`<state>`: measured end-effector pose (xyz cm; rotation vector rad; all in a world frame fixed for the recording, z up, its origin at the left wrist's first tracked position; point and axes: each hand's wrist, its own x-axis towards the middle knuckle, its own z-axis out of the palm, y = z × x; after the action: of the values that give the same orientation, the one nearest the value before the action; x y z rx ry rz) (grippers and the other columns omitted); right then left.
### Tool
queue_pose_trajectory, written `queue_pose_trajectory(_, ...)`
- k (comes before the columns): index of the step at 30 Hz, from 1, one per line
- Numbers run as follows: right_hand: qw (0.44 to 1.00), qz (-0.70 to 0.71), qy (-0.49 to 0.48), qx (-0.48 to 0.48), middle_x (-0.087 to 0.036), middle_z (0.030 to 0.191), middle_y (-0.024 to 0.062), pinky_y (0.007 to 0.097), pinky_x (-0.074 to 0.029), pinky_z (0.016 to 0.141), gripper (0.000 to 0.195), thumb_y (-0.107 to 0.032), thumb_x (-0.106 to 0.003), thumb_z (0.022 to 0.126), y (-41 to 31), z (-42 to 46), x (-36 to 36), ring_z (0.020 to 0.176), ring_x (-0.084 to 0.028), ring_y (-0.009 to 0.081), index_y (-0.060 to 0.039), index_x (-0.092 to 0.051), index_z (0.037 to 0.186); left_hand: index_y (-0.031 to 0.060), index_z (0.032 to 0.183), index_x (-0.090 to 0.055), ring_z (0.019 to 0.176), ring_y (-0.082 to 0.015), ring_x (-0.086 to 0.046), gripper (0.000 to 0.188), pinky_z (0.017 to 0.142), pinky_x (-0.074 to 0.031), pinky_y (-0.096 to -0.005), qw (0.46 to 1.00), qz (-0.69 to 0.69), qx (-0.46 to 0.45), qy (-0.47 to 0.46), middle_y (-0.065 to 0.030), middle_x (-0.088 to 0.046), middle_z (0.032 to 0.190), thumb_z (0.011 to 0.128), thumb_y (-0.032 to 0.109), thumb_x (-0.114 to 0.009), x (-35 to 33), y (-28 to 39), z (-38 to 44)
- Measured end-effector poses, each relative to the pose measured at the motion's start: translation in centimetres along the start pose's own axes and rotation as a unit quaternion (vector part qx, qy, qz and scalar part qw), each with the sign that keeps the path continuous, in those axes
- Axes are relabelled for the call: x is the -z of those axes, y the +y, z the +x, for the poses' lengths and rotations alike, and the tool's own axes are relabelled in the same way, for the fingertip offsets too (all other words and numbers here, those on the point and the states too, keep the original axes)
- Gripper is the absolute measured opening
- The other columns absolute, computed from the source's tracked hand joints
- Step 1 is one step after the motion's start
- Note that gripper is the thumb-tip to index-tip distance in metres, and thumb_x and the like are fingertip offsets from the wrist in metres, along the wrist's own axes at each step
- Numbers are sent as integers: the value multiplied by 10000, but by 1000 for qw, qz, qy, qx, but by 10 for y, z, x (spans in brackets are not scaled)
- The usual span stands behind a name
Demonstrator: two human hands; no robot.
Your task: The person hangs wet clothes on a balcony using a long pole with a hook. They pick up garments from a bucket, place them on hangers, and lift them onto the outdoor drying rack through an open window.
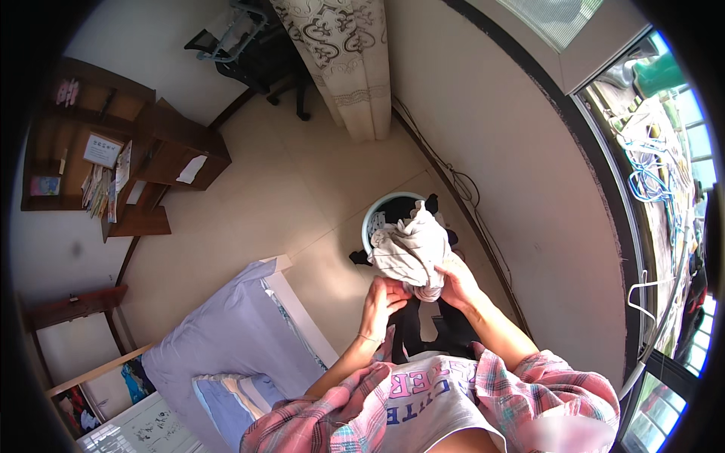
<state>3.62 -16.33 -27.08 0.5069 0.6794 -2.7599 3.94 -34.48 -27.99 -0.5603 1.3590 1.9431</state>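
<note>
A crumpled pale grey and white garment with thin dark stripes is bunched up in front of my body. My right hand grips its right side, with the fingers partly hidden by the cloth. At the lower left edge of the cloth, my left hand has its fingertips pinched on the fabric. Beneath and beyond the garment, a light blue round tub stands on the floor. Dark clothes fill the tub, and some hang over its rim. The garment hides much of the tub.
To the left is a bed with a lilac sheet. A wall with loose cables at its foot runs along the right, below a window ledge holding hangers. A patterned curtain, an office chair and a wooden bookshelf stand farther off.
</note>
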Motion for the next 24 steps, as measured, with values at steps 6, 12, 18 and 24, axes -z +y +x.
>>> queue_pose_trajectory(6,975,-163,-121,94,-541,1149,68,302,-363,928,464,-134,-606,776,-47,-36,-55,1046,-496,144,3,-467,1197,36,1294,-334,1093,-211,-493,511,944,-409,-376,940,-123,-198,-249,-91,-475,1228,848,161,-552,-36,72,-22)
queue_pose_trajectory(12,921,-328,-22,208,-597,991,12,259,-386,880,322,-41,-566,775,-75,-66,-54,908,-527,85,-21,-540,1095,-13,1205,-411,1080,-219,-498,414,940,-392,-363,914,-71,-281,-284,-120,-498,1177,818,52,-543,-56,94,-21)
queue_pose_trajectory(18,952,-136,40,270,-605,1046,62,314,-413,890,365,33,-508,746,-81,-89,-32,971,-567,160,7,-524,1109,-16,1094,-519,919,-92,-537,220,825,-417,-231,913,37,-305,-267,-39,-583,1027,909,68,-437,-104,127,-41)
queue_pose_trajectory(24,962,14,-2,274,-593,1049,90,341,-417,899,387,28,-497,727,-89,-116,-38,970,-564,194,9,-505,1113,23,1184,-457,1049,-165,-506,371,912,-398,-319,924,94,-210,-304,-75,-523,1164,958,258,-279,-124,123,-29)
